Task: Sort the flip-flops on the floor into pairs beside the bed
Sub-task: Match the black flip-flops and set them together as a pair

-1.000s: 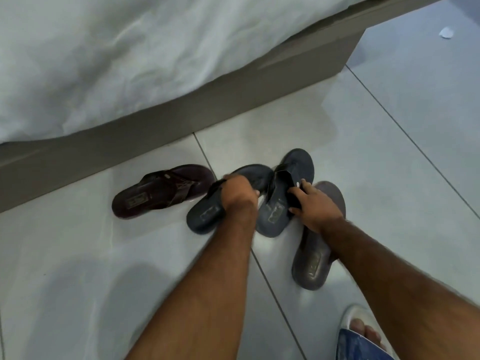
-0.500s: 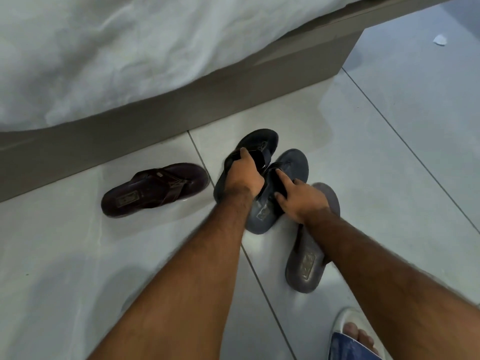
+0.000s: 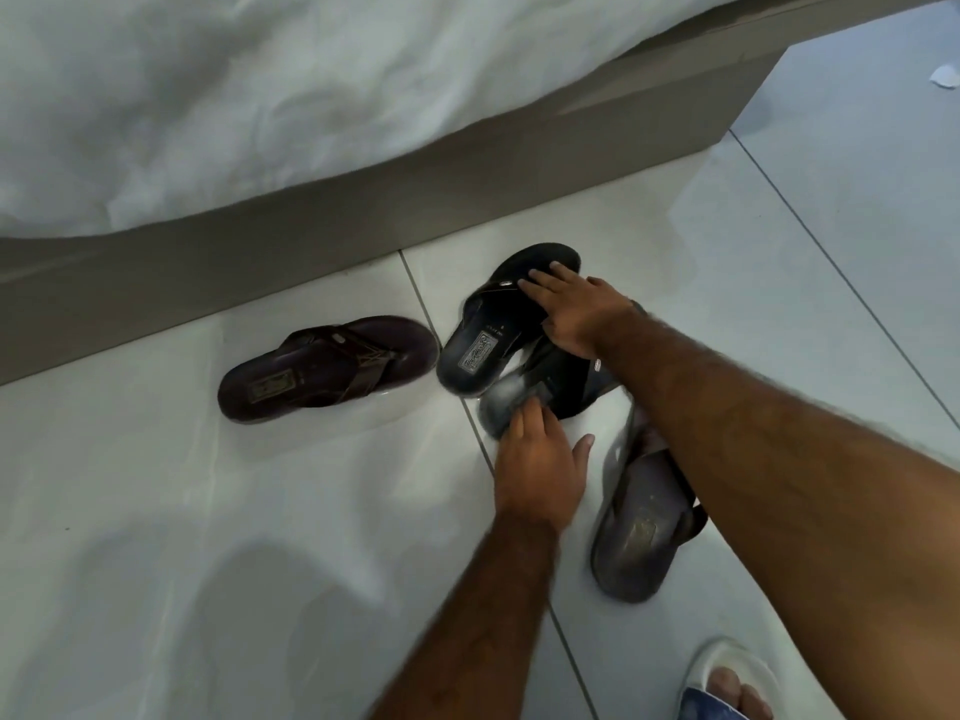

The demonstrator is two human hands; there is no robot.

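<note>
A dark navy flip-flop (image 3: 480, 343) lies near the bed base, toe towards the bed. My right hand (image 3: 576, 314) is laid over its straps, fingers stretched towards the toe, thumb hidden. A second navy flip-flop (image 3: 558, 389), blurred, lies just in front of it and partly under it. My left hand (image 3: 540, 465) has its fingertips hooked on this one's heel, thumb sticking out. To the left, a brown flip-flop (image 3: 327, 366) lies alone on the tile. Another grey-brown flip-flop (image 3: 641, 522) is at the right, partly covered by my right forearm.
The bed base (image 3: 311, 241) runs across the back, with a white sheet (image 3: 260, 96) hanging over it. My foot in a white and blue sandal (image 3: 727, 683) is at the bottom right. A scrap of paper (image 3: 943, 75) lies on the white floor tiles far right.
My left hand let go of the first navy flip-flop, now near the bed, and dropped back to the second one's heel. My right hand moved forward onto the first one.
</note>
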